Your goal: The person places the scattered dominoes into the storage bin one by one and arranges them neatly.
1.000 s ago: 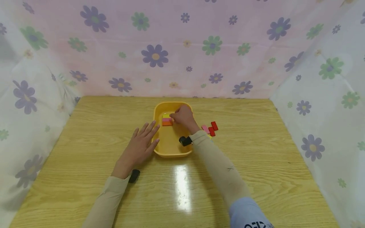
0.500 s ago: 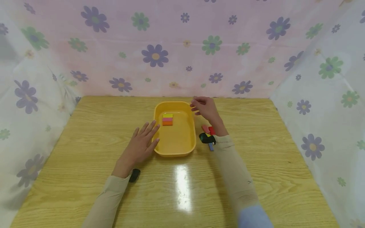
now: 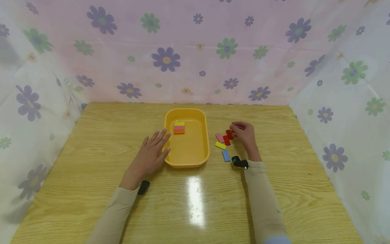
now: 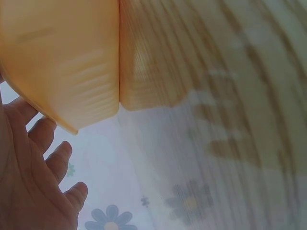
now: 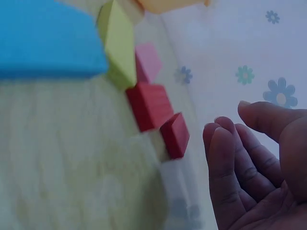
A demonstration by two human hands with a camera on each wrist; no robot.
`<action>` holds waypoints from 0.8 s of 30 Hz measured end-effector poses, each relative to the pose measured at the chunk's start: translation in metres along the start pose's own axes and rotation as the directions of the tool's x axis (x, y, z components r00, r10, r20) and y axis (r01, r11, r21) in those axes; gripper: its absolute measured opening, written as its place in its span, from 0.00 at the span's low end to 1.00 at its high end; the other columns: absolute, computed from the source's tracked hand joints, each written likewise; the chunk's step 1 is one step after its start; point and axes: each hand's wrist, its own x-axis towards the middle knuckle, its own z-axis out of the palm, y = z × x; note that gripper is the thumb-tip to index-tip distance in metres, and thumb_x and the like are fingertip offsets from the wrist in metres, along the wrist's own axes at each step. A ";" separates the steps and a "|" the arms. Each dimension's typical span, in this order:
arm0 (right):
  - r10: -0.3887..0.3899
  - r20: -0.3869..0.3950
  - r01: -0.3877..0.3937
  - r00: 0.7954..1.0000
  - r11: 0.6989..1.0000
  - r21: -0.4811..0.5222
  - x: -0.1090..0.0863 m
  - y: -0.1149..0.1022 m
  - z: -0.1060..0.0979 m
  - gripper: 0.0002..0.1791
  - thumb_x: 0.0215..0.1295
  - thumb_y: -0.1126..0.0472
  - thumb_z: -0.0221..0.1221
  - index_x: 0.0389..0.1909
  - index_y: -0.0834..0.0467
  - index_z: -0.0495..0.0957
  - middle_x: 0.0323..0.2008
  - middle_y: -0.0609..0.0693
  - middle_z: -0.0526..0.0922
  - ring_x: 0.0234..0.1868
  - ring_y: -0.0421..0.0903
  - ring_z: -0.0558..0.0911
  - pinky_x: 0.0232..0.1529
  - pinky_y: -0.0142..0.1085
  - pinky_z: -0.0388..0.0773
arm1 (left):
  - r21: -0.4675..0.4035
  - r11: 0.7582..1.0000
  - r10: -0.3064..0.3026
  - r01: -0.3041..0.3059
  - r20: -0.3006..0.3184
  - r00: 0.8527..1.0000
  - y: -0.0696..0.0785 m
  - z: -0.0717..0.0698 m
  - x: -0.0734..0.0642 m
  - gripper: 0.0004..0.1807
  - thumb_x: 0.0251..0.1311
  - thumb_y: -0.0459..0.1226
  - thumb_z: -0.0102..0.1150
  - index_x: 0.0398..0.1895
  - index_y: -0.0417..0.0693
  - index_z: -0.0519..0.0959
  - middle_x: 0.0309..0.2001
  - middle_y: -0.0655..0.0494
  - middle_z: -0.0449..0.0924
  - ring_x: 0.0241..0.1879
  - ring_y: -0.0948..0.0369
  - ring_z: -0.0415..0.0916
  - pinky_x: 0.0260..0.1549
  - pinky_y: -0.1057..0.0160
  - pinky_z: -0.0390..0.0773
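Note:
A yellow plastic tub (image 3: 189, 159) stands on the wooden table, with a yellow block (image 3: 179, 123), a pink block (image 3: 179, 127) and an orange block (image 3: 179, 131) side by side against its left part. My left hand (image 3: 149, 154) rests with spread fingers on the tub's left rim. Right of the tub, my right hand (image 3: 245, 135) hovers beside two red blocks (image 5: 149, 106), thumb apart from the loosely bent fingers and nothing between them. Near these lie a pink block (image 3: 219, 138), a yellow block (image 3: 220, 145) and a blue block (image 3: 226, 155).
The wooden table (image 3: 292, 189) reaches back to a flowered cloth (image 3: 189, 51), which also hangs at both sides. A small black camera (image 3: 239, 162) sits on the right wrist, another black camera (image 3: 144, 187) on the left.
My right hand has left the inside of the tub, where the yellow block now lies free, and moved right to the red blocks. My left hand has stayed at the rim.

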 end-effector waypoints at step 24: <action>-0.029 0.092 0.065 0.995 0.906 -0.418 -0.013 0.002 0.003 0.17 0.71 0.62 0.62 0.54 0.70 0.81 0.47 0.64 0.84 0.47 0.57 0.82 0.48 0.44 0.82 | 0.001 1.000 0.000 0.000 0.001 1.000 -0.001 0.002 0.000 0.33 0.79 0.50 0.43 0.82 0.51 0.54 0.83 0.52 0.44 0.81 0.44 0.42 0.75 0.33 0.40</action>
